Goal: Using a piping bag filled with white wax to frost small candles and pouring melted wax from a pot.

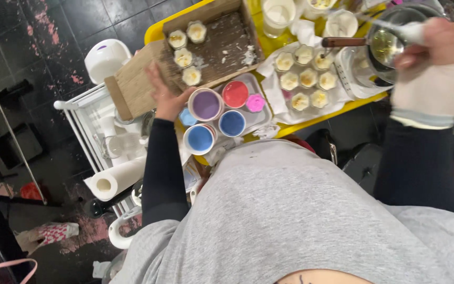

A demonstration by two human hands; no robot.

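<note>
Left hand lay spread against the box at its 7 o'clock, steadying it, while the gloved right hand gripped a white tool over the pot.

A paper-towel roll lies on a white rack.

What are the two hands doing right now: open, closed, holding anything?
Left hand: open, fingers spread, resting on the edge of the brown cardboard tray of small flower-shaped candles.
Right hand: closed around a white cloth-wrapped handle over the glass pot.
</note>
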